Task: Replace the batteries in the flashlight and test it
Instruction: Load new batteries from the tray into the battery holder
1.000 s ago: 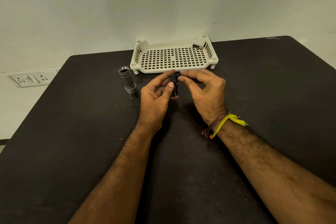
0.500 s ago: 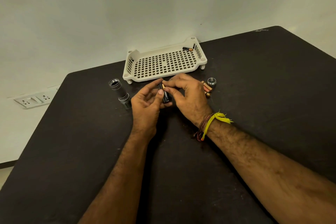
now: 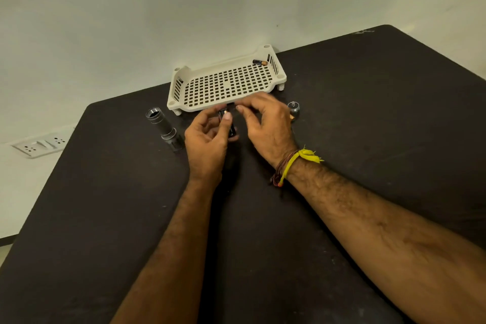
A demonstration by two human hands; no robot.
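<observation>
Left hand (image 3: 207,137) kept pinching battery holder (image 3: 228,123) at surface centre. Right hand (image 3: 265,123), pinching battery half second earlier, now drew back loosely curled, seemingly empty: cell probably seated. Flashlight body (image 3: 164,127) lay at 9 o'clock.

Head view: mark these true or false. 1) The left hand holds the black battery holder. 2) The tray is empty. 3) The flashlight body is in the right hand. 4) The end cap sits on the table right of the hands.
1) The left hand holds the black battery holder: true.
2) The tray is empty: false; one battery lies in its far right corner.
3) The flashlight body is in the right hand: false; it lies on the table, left of the hands.
4) The end cap sits on the table right of the hands: true.
</observation>
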